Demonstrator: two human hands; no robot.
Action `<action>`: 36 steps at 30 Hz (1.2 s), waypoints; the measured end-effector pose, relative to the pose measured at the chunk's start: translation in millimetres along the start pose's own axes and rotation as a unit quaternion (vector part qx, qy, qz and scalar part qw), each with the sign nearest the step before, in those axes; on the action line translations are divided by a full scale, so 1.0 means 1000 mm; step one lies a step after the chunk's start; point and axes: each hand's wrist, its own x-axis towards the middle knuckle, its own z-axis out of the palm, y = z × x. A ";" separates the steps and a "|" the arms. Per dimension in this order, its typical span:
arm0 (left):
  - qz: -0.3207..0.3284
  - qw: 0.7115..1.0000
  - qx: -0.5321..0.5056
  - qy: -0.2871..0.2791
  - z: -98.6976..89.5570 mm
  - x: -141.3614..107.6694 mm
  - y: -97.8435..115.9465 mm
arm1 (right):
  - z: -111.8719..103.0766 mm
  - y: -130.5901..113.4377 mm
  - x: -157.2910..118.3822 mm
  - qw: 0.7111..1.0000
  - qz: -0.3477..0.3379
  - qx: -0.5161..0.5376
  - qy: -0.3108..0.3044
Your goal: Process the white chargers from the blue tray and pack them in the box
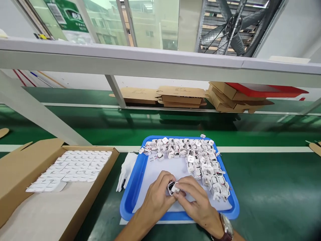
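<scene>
Over the front of a blue tray [127,197] lined with white paper, both hands meet at one small white plug housing [171,188] with dark parts inside. My left hand [159,194] grips the housing between thumb and fingers. My right hand [195,199] pinches a small white piece [175,188] against the housing's open side. Many similar white housings [197,160] with dark insides and thin wires fill the tray's back and right side.
At left, an open cardboard box [114,155] holds rows of flat white pieces [75,165]. A white glove [126,170] lies between box and tray. Beyond, a metal frame [160,65] crosses the view, with cardboard boxes [182,92] and a red lid [265,89] behind it.
</scene>
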 end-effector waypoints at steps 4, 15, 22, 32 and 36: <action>-0.111 0.977 -0.165 -0.071 -0.004 0.002 0.012 | -0.009 0.002 0.003 0.994 0.089 0.054 0.033; -0.094 0.975 -0.200 0.002 -0.003 0.002 0.008 | -0.019 0.009 0.007 0.986 0.141 0.088 0.023; -0.036 0.985 -0.166 0.033 -0.005 0.002 0.006 | -0.019 0.004 0.008 0.999 0.048 -0.015 -0.016; -0.045 0.980 -0.183 0.063 -0.001 0.002 0.001 | -0.019 0.011 0.006 0.997 0.049 0.003 -0.056; -0.066 0.972 -0.221 0.034 0.000 0.002 0.001 | -0.019 0.011 0.007 0.997 0.058 0.003 -0.050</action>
